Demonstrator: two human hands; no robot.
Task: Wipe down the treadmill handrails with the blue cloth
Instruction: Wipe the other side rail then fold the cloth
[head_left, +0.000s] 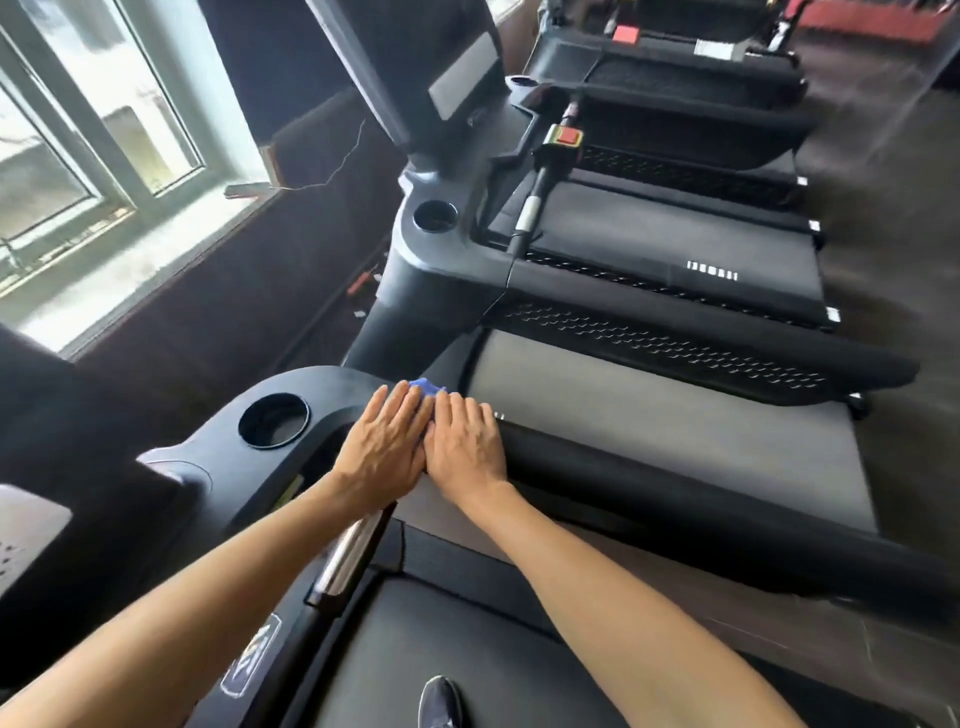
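Note:
Both my hands lie side by side on the black padded handrail (675, 493) of the treadmill I stand on, where the rail meets the console. A blue cloth (427, 388) sits under them; only a small corner shows past my fingertips. My left hand (387, 447) lies flat with straight fingers pressing on the cloth. My right hand (465, 441) rests beside it, fingers also straight and pressing down. The rail runs away to the right and lower right.
A round cup holder (274, 421) sits in the console left of my hands. A silver grip bar (350, 551) lies below my left wrist. More treadmills (649, 244) line up ahead. A window (78, 130) is at left. My shoe (439, 701) stands on the belt.

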